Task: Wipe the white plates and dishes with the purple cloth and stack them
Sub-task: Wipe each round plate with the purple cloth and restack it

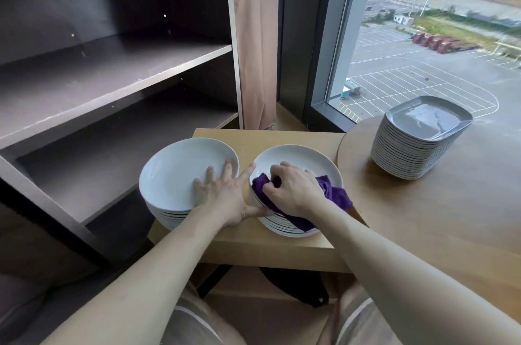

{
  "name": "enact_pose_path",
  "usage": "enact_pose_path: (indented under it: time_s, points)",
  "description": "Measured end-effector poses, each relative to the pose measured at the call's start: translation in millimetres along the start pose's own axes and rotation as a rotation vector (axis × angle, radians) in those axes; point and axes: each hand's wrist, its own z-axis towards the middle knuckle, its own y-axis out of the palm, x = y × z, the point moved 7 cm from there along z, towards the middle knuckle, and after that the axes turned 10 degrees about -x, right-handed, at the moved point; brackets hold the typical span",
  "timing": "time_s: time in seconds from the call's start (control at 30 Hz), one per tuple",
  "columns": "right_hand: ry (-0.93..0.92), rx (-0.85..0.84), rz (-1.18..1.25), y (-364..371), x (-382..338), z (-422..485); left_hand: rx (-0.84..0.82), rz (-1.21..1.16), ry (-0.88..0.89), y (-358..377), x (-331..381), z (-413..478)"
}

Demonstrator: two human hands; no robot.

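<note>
— Where does the purple cloth (pixel 334 194) lie against the person's hands?

— It is bunched under the right hand (pixel 293 189), on the top dish of the right stack of white dishes (pixel 298 157). One end spills over the near rim of that stack, another sticks out past the knuckles to the right.

— And how does that hand hold it?

— The fingers are curled round the cloth, gripping it and pressing it into the dish.

— The other one?

— The left hand (pixel 225 195) is spread flat and holds nothing. Three straight fingers rest in the top dish of the left stack of white dishes (pixel 174 172), the index finger reaches the far rim of the right stack, and the thumb lies against that stack's near edge.

— Where do the stacks stand?

— Side by side, almost touching, on the small square table (pixel 282 137), in front of a dark shelf unit (pixel 112 71). A taller stack of square plates (pixel 423 124) stands well apart on the round table (pixel 451 218) by the window (pixel 423 48).
</note>
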Motion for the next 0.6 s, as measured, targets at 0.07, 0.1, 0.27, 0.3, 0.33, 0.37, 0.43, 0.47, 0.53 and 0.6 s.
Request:
enact_pose_path:
  time_s: [0.07, 0.1, 0.27, 0.3, 0.33, 0.37, 0.43, 0.47, 0.53, 0.6]
  points:
    - [0.002, 0.051, -0.014, 2, -4, 7, 0.011, -0.009, 0.004, 1, 0, 1]
    - [0.003, 0.081, -0.025, 3, -6, 11, 0.017, -0.014, 0.005, 2, 0, 2]
    - [-0.017, 0.163, -0.101, 4, -8, 26, 0.009, -0.007, -0.007, 5, -3, 5]
    - [-0.027, 0.176, -0.122, 3, -7, 28, 0.008, -0.007, -0.004, 5, -2, 6]
    - [-0.033, 0.195, -0.141, 2, -5, 31, 0.007, -0.006, -0.002, 6, -2, 6]
    - [-0.036, 0.215, -0.157, 0, -4, 33, 0.006, -0.004, -0.001, 6, -2, 6]
    - [-0.027, 0.244, -0.183, -2, -2, 39, 0.008, -0.003, -0.003, 7, -3, 7]
    - [-0.008, 0.255, -0.192, -4, -1, 41, 0.012, -0.004, -0.001, 7, -3, 7]
    - [0.072, 0.274, -0.195, -9, 6, 47, 0.018, -0.011, 0.015, 7, -2, 6]
    - [0.174, 0.278, -0.189, -13, 14, 50, 0.015, -0.017, 0.024, 7, -2, 3]
